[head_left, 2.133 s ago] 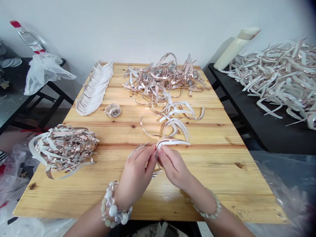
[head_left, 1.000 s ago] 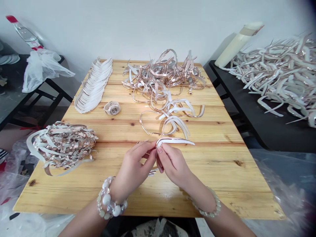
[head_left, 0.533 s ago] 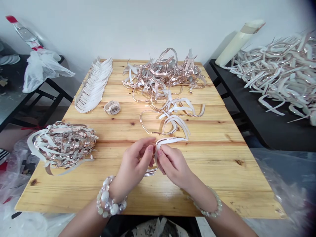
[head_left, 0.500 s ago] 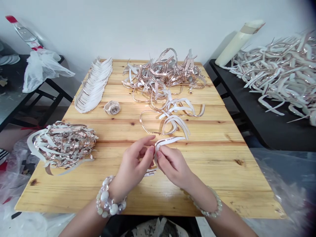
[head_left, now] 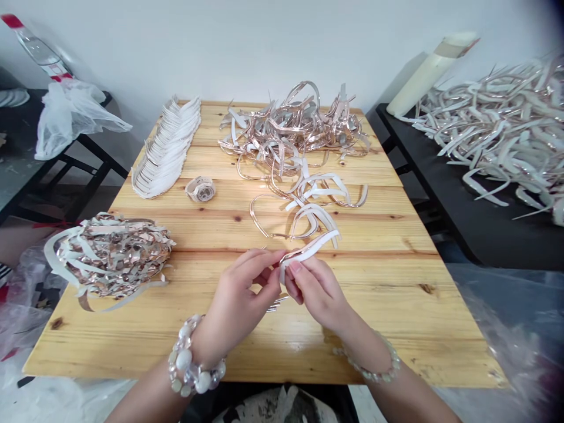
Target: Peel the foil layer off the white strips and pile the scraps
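Note:
Between my two hands is a curved white strip [head_left: 315, 245] with a shiny rose-gold edge, bent near its left end. My right hand [head_left: 321, 294] grips it with thumb and fingers, and its free end points up and to the right. My left hand [head_left: 241, 289] pinches the bent end; the fingertips partly hide what they hold. Just beneath my hands, several thin shiny strips [head_left: 277, 304] lie on the table, partly covered. Beyond my fingers, loose white and rose-gold strips [head_left: 315, 218] curl on the wood.
On the wooden table [head_left: 374, 329] are a tangled strip pile [head_left: 299, 126], a neat row of white strips [head_left: 170, 150], a small roll [head_left: 201, 189] and a heap of cut scraps [head_left: 117, 255]. More strips [head_left: 497, 129] cover the black table at right. A bottle and plastic bag [head_left: 74, 114] stand left.
The strip's free end has swung slightly up and right. My right thumb now lies along the strip, and my left fingertips have shifted a little right at the bend.

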### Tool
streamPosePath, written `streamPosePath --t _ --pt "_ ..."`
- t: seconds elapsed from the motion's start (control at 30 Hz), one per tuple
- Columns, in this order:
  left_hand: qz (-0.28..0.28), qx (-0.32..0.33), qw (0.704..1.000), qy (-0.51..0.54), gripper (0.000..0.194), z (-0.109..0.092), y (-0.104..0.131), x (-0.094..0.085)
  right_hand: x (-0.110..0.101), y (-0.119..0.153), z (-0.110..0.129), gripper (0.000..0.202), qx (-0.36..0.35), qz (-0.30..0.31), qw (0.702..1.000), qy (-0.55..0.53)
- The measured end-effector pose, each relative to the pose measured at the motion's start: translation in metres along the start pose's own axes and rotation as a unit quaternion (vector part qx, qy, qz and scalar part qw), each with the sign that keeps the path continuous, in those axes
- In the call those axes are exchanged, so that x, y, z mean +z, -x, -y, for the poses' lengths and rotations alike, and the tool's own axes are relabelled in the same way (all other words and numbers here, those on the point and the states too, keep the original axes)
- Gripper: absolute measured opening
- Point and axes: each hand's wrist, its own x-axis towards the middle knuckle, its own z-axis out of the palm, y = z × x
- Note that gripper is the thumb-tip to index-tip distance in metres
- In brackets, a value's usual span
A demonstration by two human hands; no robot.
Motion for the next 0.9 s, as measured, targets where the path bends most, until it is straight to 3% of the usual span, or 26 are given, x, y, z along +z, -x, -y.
streamPosePath --t 0.3,0.47,0.63,0.9 --pt "0.004 0.052 0.984 -0.173 0.018 0.001 -0.002 -0.005 0.006 -0.002 -0.006 0.038 0.031 0.000 0.999 -0.021" --pt "0.006 0.013 0.992 -0.125 0.020 0.001 -0.004 -0.005 0.010 -0.001 -0.001 0.041 0.047 -0.003 0.996 -0.073" --pt "0.029 -0.015 0.998 -0.056 0.021 0.002 -0.004 -0.004 0.003 -0.001 -0.001 0.038 0.055 -0.009 0.998 -0.028" --pt "0.038 0.012 0.992 -0.119 0.019 0.008 -0.003 -0.006 -0.002 -0.002 -0.003 0.034 0.040 0.013 0.998 0.039"
